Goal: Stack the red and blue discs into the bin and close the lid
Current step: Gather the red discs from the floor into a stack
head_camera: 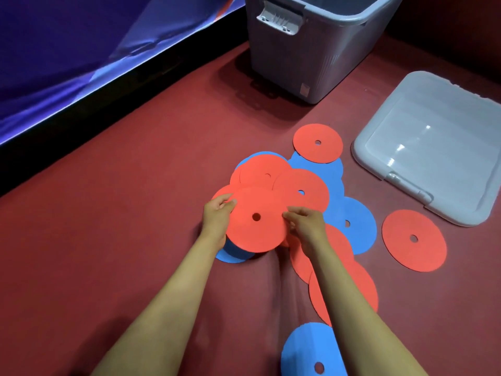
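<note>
Dark red cloth floor [135, 240], wrinkled near the arms; purple-blue fabric [67, 50] along the far left. Flat foam discs, red and blue, each with a small centre hole, overlapping in a loose heap mid-floor. One red disc [257, 221] lifted at a tilt, pinched at its rim by left hand [217, 218] and right hand [306, 221]. Grey bin [298, 55] open beyond; lid [433, 147] flat at right, apart.

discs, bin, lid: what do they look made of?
Discs, e.g. the red disc held by the left hand and right hand: thin, matte, likely foam or felt; no glare.
Bin: grey moulded plastic, ribbed walls.
Lid: plastic, grey rim, glossy translucent panel with highlights.
</note>
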`<state>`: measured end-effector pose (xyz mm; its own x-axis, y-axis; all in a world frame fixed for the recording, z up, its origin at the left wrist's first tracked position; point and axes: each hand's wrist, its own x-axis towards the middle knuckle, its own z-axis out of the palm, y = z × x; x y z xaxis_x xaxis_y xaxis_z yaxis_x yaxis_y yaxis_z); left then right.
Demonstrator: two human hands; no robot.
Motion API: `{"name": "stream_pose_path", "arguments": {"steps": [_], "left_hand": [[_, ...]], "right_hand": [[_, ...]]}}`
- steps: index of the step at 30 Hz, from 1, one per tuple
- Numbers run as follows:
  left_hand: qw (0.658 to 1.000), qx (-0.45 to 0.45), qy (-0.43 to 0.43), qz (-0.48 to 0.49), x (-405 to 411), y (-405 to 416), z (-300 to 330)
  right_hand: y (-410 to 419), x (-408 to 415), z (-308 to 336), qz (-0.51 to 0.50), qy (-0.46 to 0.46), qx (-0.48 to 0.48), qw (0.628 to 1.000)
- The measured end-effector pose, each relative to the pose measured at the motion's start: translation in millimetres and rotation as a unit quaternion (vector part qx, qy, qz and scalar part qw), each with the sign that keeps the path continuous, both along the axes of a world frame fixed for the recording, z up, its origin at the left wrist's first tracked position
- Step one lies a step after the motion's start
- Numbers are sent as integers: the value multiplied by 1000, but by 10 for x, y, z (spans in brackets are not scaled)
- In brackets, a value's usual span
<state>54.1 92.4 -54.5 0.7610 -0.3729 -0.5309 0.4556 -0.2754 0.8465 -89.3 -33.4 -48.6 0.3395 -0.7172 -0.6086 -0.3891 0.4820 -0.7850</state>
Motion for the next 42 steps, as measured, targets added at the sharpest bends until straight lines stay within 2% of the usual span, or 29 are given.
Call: {"name": "stream_pose_path", "arguments": {"steps": [3, 6, 11, 16, 22, 24, 33, 42], "left_hand": [[998, 28, -39, 31, 54, 63, 2], [994, 50, -90, 24, 139, 120, 3], [982, 95, -157, -46, 279, 224, -81], [976, 146, -140, -78, 318, 274, -121], [986, 126, -99, -44, 404, 250, -193], [990, 113, -83, -30, 420, 250, -204], [996, 66, -62, 8, 418, 202, -266], [999, 2, -39, 9, 343, 173, -187]], "right_hand": [[51, 187, -69, 1, 16, -55, 998], [78, 344, -116, 11, 16, -66, 998], [125, 532, -204, 45, 39, -84, 995], [229, 581, -197, 112, 58, -143, 982], [272, 569, -216, 145, 101, -234, 956], [257, 564, -222, 147, 103, -230, 957], [151, 534, -255, 78, 35, -100, 991], [73, 322, -168, 32, -6, -87, 996]]}}
